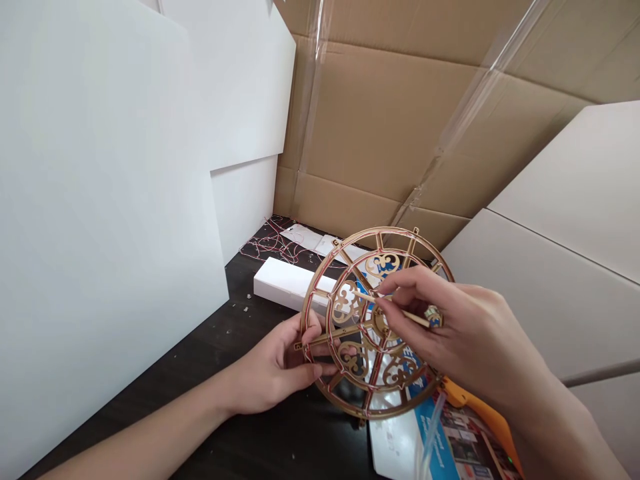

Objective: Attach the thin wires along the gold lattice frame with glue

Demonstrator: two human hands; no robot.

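A round gold-brown wheel frame (374, 399) with spokes, scrollwork panels and red and white wires along its rings is held up, tilted, above the dark table. My left hand (280, 363) grips its left rim, thumb in front and some fingers behind. Between thumb and fingertips, my right hand (450, 320) pinches a thin pale wooden stick (415, 319). The stick's tip lies over the scrollwork left of the wheel's hub, but I cannot tell whether it touches. My right hand hides the wheel's right part.
Behind the wheel lies a long white box (280, 283). Tangled red and white wires (273, 247) lie farther back. An orange tool (493, 417), partly hidden, rests on a printed sheet (443, 447) at lower right. White panels (110, 200) and cardboard (365, 120) enclose the table (200, 373).
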